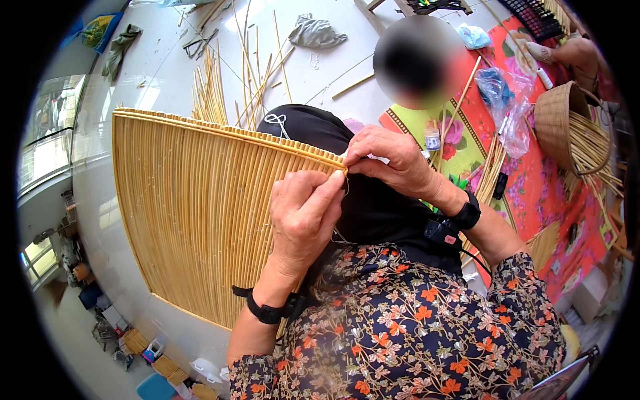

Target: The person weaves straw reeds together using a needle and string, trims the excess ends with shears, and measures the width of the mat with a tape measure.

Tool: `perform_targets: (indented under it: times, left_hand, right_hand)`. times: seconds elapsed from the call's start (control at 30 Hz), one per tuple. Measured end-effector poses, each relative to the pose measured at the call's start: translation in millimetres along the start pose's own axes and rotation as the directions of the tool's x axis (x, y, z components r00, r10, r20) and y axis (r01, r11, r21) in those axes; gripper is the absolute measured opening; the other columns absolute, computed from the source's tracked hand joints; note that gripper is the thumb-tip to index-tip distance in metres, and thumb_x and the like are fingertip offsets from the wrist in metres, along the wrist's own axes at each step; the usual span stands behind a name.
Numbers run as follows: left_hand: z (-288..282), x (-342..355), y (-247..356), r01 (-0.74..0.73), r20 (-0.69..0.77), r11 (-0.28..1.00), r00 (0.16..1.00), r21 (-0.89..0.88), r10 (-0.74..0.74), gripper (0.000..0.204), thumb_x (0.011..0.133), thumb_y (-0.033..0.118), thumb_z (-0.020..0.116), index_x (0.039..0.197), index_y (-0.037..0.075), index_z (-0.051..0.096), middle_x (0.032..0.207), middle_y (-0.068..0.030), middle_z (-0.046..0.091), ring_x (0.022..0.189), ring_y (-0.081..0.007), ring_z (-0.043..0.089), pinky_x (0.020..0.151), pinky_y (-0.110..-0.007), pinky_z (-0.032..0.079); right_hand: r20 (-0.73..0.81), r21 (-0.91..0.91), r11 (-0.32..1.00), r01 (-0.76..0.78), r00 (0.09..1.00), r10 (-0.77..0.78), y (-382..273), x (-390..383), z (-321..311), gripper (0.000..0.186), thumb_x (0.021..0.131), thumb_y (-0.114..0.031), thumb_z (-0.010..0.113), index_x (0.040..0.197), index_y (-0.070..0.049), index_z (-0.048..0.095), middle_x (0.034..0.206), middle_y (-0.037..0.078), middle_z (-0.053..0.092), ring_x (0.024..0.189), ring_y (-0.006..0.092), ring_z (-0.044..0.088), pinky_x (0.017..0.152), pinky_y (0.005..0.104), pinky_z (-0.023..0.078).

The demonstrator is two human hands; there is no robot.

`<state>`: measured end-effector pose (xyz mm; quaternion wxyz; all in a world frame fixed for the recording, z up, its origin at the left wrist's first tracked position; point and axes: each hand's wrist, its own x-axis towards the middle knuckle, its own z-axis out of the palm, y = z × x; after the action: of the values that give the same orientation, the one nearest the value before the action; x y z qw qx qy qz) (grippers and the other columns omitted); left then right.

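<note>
Craft workshop: cane panel (193, 207), loose stalks (209, 92), basket (555, 128).

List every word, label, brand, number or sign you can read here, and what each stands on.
No text is readable.
Small white-and-blue bottle: label marks too small to read.
Black device: its pink label is too small to read.
Reed panel: no lettering visible.

No readable text. Small white-and-blue bottle (433, 140), upper right of frame: label area too small to make out. Black box (437, 231), right of centre: pink sticker (451, 240) on it, marks too tiny to read.
</note>
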<state>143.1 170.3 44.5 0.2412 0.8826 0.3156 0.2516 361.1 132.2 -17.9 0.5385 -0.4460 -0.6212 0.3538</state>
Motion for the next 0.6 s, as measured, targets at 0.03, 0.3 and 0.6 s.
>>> perform_targets:
  times: [0.03,0.3,0.6]
  left_hand:
    - [1,-1,-1,-0.003,-0.005,1.0,1.0,0.002,0.003,0.034,0.079,-0.001,0.083,0.112,0.008,0.078,0.092,-0.004,0.065,0.084,-0.0232,0.061,0.075,-0.037,0.045]
    - [0,3,-3,0.002,0.017,1.0,1.0,0.0,-0.002,0.03,0.08,-0.001,0.082,0.109,0.006,0.078,0.091,-0.0045,0.064,0.084,-0.0238,0.061,0.074,-0.037,0.044]
    - [-1,2,-3,0.026,0.005,1.0,1.0,-0.013,-0.026,0.029,0.081,-0.001,0.081,0.109,0.006,0.077,0.091,-0.0055,0.065,0.085,-0.0247,0.062,0.076,-0.038,0.046]
  right_hand:
    - [-0.002,-0.011,1.0,-0.001,1.0,0.001,-1,0,0,0.018,0.083,-0.001,0.081,0.098,-0.006,0.073,0.093,0.007,0.074,0.09,0.027,0.07,0.086,0.0388,0.053]
    - [0.03,-0.123,0.984,0.126,0.992,-0.123,-2,10,-2,0.019,0.08,-0.002,0.081,0.096,-0.005,0.071,0.088,0.008,0.07,0.086,0.0298,0.068,0.079,0.0393,0.054]
    - [0.102,-0.256,0.949,0.186,0.981,-0.165,-6,11,-2,0.019,0.083,0.0,0.079,0.099,-0.004,0.07,0.091,0.009,0.069,0.088,0.0296,0.068,0.094,0.045,0.053]
